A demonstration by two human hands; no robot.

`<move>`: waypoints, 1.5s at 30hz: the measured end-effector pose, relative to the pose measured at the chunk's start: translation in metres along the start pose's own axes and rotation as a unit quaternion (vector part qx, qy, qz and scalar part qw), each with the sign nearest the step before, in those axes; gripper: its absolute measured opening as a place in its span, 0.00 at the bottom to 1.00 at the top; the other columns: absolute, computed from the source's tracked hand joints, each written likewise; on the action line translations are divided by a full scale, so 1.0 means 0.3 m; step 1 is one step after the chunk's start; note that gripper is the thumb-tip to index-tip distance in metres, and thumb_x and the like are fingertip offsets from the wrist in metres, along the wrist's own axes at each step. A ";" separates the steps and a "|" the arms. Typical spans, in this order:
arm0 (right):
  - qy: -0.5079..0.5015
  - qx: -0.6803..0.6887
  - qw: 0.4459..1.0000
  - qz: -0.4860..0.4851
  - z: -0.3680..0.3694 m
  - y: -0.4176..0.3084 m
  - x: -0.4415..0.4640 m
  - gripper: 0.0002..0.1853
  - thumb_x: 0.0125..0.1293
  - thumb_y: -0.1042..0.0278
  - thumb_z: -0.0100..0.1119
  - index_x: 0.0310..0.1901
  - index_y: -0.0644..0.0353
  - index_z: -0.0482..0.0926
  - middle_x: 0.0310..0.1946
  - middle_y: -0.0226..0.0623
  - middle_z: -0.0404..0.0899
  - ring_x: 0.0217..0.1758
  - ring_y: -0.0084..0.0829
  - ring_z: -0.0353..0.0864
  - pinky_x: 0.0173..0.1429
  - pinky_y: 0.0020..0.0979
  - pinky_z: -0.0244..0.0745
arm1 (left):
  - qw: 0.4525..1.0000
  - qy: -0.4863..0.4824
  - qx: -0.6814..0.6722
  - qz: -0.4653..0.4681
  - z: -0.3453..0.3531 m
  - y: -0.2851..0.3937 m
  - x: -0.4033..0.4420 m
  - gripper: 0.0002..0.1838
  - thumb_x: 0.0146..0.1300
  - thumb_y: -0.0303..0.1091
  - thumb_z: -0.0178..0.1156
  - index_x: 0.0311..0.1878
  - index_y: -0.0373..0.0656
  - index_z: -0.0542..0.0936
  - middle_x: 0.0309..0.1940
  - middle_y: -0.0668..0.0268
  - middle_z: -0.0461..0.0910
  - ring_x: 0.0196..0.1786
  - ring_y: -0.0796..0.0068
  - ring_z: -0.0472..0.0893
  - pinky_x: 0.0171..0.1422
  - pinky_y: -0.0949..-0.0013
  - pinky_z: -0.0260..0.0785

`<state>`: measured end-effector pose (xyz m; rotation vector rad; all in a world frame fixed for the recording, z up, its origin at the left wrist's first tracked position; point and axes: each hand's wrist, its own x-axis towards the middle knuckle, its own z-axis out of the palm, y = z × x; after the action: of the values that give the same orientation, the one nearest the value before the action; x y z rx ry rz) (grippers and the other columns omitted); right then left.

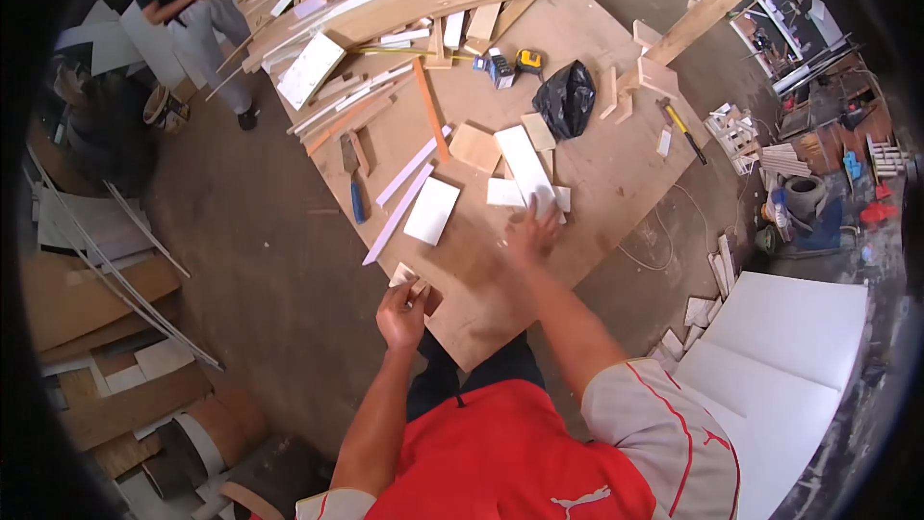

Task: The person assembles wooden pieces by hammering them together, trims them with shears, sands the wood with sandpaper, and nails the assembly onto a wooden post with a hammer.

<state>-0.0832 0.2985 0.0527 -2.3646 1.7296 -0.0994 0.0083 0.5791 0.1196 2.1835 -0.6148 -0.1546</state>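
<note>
White strip [525, 160] of board lies on the brown surface [608, 185], pointing towards eleven o'clock from the person's side. Whitish ends [503, 193] jut out beneath it at eight and four o'clock (whether they belong to a single piece, I cannot tell). With the strip as the centre of the dial, the right hand [534, 234] is at six, open with fingers spread, its fingertips touching the strip's near end rather than gripping it. The left hand [402, 316] is at seven, by the surface's edge, drawn together with a small pale piece [402, 274] pinched at its fingertips.

Just beside the strip, a tan block [474, 147] sits at ten. A white block [431, 211] lies flat at eight, and beyond it two lilac strips [398, 215] slant between eight and nine. A blue-handled tool [357, 200] rests further out, near nine. At one is a crumpled black bag [566, 101]; at twelve, a yellow tape measure [528, 61]. A hammer [683, 127] lies well apart, between two and three.

Loose timber [433, 5] heaps up at eleven. Another person [197, 14] stands at ten, off the surface, and large white panels [780, 356] fill four o'clock.
</note>
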 end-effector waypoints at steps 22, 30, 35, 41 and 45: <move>-0.141 0.067 0.917 -0.368 -0.127 0.117 0.116 0.32 0.68 0.50 0.73 0.70 0.51 0.77 0.64 0.49 0.72 0.66 0.52 0.76 0.65 0.52 0.78 | 0.996 0.037 -0.041 -0.073 0.401 0.332 0.117 0.17 0.61 0.37 0.78 0.52 0.44 0.92 0.38 0.61 0.89 0.37 0.66 0.88 0.43 0.64 0.80; -0.201 0.086 0.875 -0.432 -0.198 0.038 0.182 0.26 0.68 0.54 0.72 0.62 0.59 0.80 0.57 0.50 0.79 0.63 0.53 0.80 0.62 0.52 0.80 | 0.988 0.095 -0.044 -0.112 0.395 0.367 0.067 0.17 0.62 0.37 0.77 0.52 0.43 0.92 0.38 0.59 0.89 0.37 0.66 0.88 0.43 0.64 0.80; -0.229 0.144 0.850 -0.453 -0.245 -0.004 0.144 0.25 0.69 0.56 0.70 0.63 0.60 0.80 0.56 0.52 0.80 0.61 0.55 0.81 0.61 0.52 0.81 | 0.982 0.126 -0.037 -0.132 0.351 0.332 0.009 0.17 0.62 0.37 0.78 0.53 0.42 0.92 0.38 0.59 0.88 0.37 0.67 0.88 0.42 0.64 0.80; -0.205 0.220 0.842 -0.448 -0.283 -0.098 0.014 0.24 0.70 0.57 0.70 0.63 0.57 0.80 0.55 0.48 0.81 0.62 0.52 0.81 0.62 0.51 0.80 | 0.981 0.141 -0.001 -0.133 0.224 0.323 -0.062 0.17 0.62 0.37 0.78 0.52 0.42 0.92 0.38 0.58 0.88 0.36 0.66 0.88 0.42 0.63 0.80; -0.216 0.240 0.838 -0.440 -0.270 -0.053 -0.078 0.23 0.70 0.57 0.70 0.63 0.55 0.81 0.55 0.46 0.81 0.62 0.52 0.81 0.63 0.50 0.79 | 0.983 0.133 0.000 -0.124 0.177 0.308 -0.152 0.17 0.61 0.38 0.78 0.52 0.43 0.92 0.38 0.58 0.89 0.36 0.66 0.88 0.42 0.62 0.79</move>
<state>-0.0900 0.3148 0.1365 -2.3157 0.2735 -0.1067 -0.0829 0.5150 0.1518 2.2254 -0.1935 0.0070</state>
